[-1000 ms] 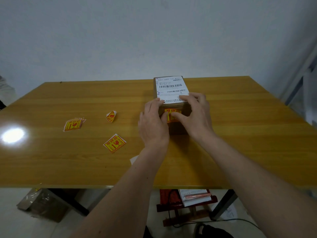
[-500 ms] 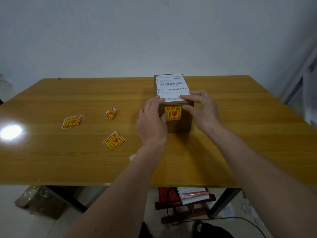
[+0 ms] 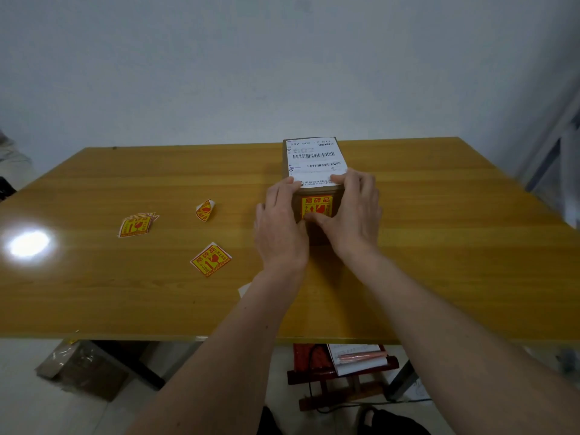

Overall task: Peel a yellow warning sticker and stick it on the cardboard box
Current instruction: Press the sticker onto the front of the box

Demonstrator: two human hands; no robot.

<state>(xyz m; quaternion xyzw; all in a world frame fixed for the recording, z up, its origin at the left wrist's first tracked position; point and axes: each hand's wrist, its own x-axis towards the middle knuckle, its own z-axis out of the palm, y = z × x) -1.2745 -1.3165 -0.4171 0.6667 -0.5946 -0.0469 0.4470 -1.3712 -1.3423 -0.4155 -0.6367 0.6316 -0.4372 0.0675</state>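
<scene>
A small brown cardboard box stands mid-table with a white shipping label on top. A yellow and red warning sticker is stuck on its near face. My left hand cups the box's left side, fingers on the top edge, thumb at the sticker's lower left. My right hand cups the right side, fingers on the label's edge, thumb pressing along the sticker's lower edge. The lower part of the sticker is hidden by both thumbs.
On the wooden table lie a loose sticker, a curled sticker and a small stack of stickers at left. A white paper scrap peeks from under my left forearm. A stool with papers stands below the table.
Both thumbs have come back onto the lower part of the sticker, after my right hand had pulled off to the right half a second ago. The box has not moved.
</scene>
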